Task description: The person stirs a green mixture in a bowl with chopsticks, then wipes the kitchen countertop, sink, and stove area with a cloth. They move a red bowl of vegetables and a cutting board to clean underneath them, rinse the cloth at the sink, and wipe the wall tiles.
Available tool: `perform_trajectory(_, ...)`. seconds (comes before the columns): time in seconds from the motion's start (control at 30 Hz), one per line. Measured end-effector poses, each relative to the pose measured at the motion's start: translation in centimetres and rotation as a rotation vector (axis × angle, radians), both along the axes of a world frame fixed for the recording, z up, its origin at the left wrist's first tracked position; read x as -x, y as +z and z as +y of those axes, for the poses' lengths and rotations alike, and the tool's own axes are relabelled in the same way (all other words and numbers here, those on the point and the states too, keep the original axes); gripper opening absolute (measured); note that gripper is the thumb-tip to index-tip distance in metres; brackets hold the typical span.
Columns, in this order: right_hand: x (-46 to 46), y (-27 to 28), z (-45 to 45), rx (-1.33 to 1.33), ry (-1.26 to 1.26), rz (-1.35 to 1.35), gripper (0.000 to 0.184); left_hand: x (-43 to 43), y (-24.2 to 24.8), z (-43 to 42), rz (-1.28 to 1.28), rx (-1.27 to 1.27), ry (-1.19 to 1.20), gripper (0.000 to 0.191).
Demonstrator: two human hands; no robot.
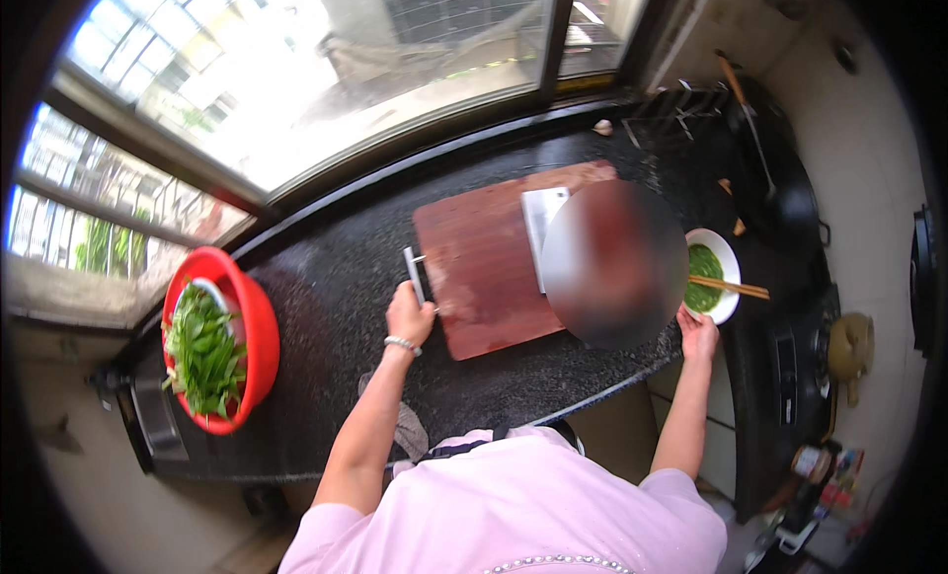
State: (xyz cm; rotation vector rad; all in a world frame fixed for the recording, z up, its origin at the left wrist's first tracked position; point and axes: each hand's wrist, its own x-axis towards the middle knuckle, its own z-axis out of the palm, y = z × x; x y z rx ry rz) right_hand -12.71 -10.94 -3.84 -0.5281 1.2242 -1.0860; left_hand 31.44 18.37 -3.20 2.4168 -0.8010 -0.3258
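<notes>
My left hand [409,315] grips the metal handle [415,276] on the left edge of a reddish wooden cutting board [481,278]. On the board lies a cleaver, its broad metal blade [541,219] partly hidden by a round blur that also covers the board's right part. With its fingers at the near rim, my right hand [698,335] holds a white bowl [729,257] right of the board. Chopped greens in green liquid [703,267] are in the bowl, and wooden chopsticks [740,286] rest across its right rim.
Leafy greens [204,352] fill a red plastic basin [263,337] at the left. A metal rack [678,115], a garlic bulb [603,127] and a black wok [785,204] stand towards the back right. A cloth [409,430] lies at the counter's front edge, and a clay pot [850,350] is far right.
</notes>
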Motion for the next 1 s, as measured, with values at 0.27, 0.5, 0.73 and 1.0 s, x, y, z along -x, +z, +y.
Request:
perform_trajectory(0.27,1.3,0.9,0.3,-0.084,0.14,0.024,0.046,-0.9,-0.7,2.1,0.238,0.204,-0.011,0.024)
perform_trajectory(0.5,-6.3,6.4,12.0,0.592,0.005,0.51,0.029,-0.7,1.4,14.2,0.604,0.473,0.28,0.024)
perform_trajectory(0.73,-24.5,7.2,32.2,1.106,1.302,0.357,0.036,1.5,2.6,23.4,0.608,0.499,0.351,0.021)
perform_trajectory(1.0,-31.5,0.0,41.9,1.735,1.27,0.738,0.038,1.7,4.1,29.6,0.621,0.468,0.142,0.02)
